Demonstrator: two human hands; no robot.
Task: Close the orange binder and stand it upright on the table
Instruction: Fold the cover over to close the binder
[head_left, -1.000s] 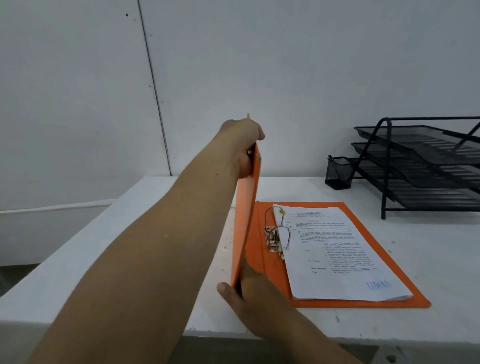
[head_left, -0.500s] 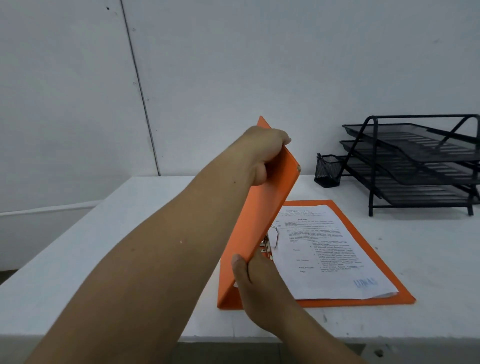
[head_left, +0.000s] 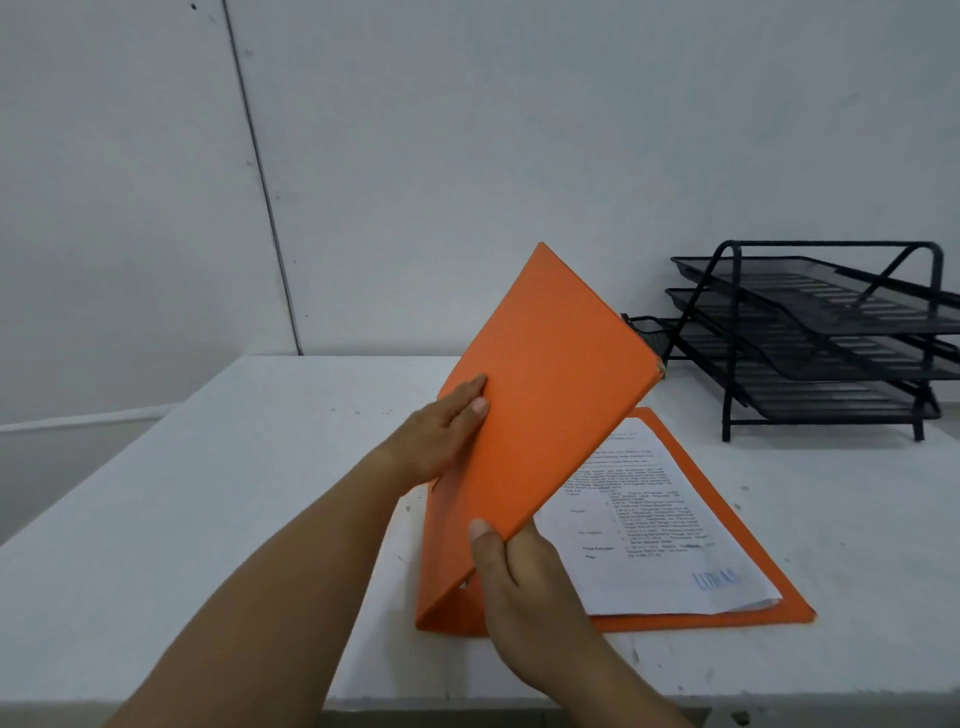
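The orange binder (head_left: 540, 415) lies on the white table (head_left: 234, 493) with its back cover flat and its front cover tilted over to the right, half shut. A printed white sheet (head_left: 654, 535) lies inside on the back cover. My left hand (head_left: 441, 431) rests flat against the outside of the raised cover near its left edge. My right hand (head_left: 514, 577) pinches the cover's near edge, thumb on top. The ring mechanism is hidden behind the cover.
A black wire three-tier paper tray (head_left: 826, 338) stands at the back right. A small black mesh cup (head_left: 647, 332) sits beside it, partly behind the binder cover. A white wall rises behind the table. The table's front edge is just below my wrists.
The front cover has swung further right and down over the paper. My left hand slid from the cover's top edge down to its outer face. My right hand keeps its hold.
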